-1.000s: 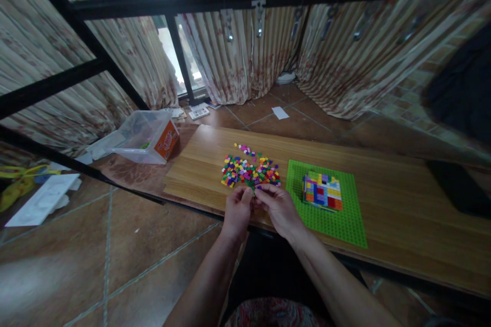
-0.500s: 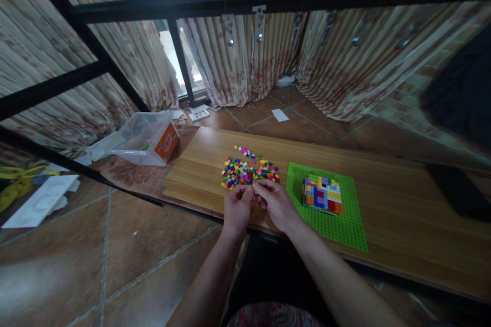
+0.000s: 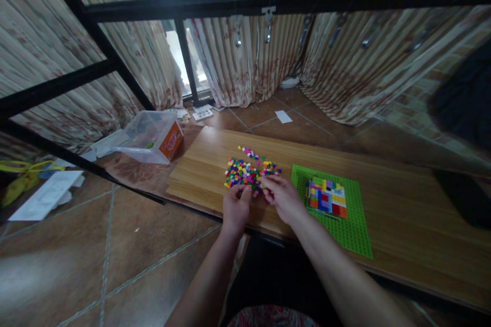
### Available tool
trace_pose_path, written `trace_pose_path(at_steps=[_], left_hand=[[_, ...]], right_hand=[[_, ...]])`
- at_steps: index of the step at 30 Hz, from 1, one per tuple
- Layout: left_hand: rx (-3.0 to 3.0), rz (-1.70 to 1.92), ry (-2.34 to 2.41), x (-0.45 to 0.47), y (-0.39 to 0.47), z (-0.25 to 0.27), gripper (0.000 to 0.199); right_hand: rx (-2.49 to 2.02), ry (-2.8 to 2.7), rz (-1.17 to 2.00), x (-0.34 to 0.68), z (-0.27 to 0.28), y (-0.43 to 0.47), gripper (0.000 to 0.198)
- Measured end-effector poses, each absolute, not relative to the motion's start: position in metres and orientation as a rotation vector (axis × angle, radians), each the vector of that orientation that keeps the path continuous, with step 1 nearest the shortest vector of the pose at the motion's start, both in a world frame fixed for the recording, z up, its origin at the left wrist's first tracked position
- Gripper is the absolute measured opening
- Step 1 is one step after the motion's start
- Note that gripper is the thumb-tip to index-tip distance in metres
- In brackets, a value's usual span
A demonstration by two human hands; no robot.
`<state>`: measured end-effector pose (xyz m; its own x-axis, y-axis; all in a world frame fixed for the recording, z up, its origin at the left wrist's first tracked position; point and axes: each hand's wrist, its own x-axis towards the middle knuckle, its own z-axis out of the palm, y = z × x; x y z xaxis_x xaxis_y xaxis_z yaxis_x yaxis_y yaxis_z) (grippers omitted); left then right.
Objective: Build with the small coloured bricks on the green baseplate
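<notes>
Loose small toy bricks [image 3: 241,171] in many colours lie in a pile on the wooden board. At the pile's near edge is my left hand [image 3: 237,208], its thumb and fingers brought together; whatever is between them is too small to make out. My right hand [image 3: 282,195] is over the right side of the pile, fingers pinched, and I cannot see what they hold. To its right, a multicoloured block of joined bricks [image 3: 327,198] sits on a green studded baseplate [image 3: 355,232].
A clear plastic bin [image 3: 143,135] with an orange label stands beyond the board's left end. A dark flat object [image 3: 460,196] lies at the board's right. Black metal bars [image 3: 245,0] cross above, with clips hanging from them. Papers [image 3: 283,116] lie on the tiled floor.
My hands, fingertips together before, are now apart. The right hand has shifted towards the right part of the pile, while the left stays near its front edge. The view has shifted slightly.
</notes>
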<state>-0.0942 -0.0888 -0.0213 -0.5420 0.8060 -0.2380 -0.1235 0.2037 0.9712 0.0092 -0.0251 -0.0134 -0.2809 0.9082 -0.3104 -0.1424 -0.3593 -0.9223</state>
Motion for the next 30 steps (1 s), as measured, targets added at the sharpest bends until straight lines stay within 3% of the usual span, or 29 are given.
trace_pose_path(at_steps=[6,10,17,26,30], left_hand=[[1.103,1.055,2.197,-0.104,-0.084,-0.034,0.011],[1.089,1.036,2.235,-0.097,-0.082,-0.029,0.013],[1.068,1.285,2.064,-0.089,-0.088,-0.039,0.033],[1.302,1.669,1.733,-0.089,-0.090,-0.050,0.029],[1.171,1.819,1.794,-0.105,-0.102,-0.049,0.025]], right_hand=[[-1.483,-2.025,0.848,0.006,-0.011,0.016,0.013],[-1.535,-2.308,0.610,-0.001,-0.006,0.022,0.015],[-1.473,-2.423,0.471,-0.001,-0.005,0.020,0.023],[-1.386,-2.392,0.521,-0.004,0.011,0.014,0.026],[-1.259,-2.392,0.552,-0.012,0.008,0.004,0.023]])
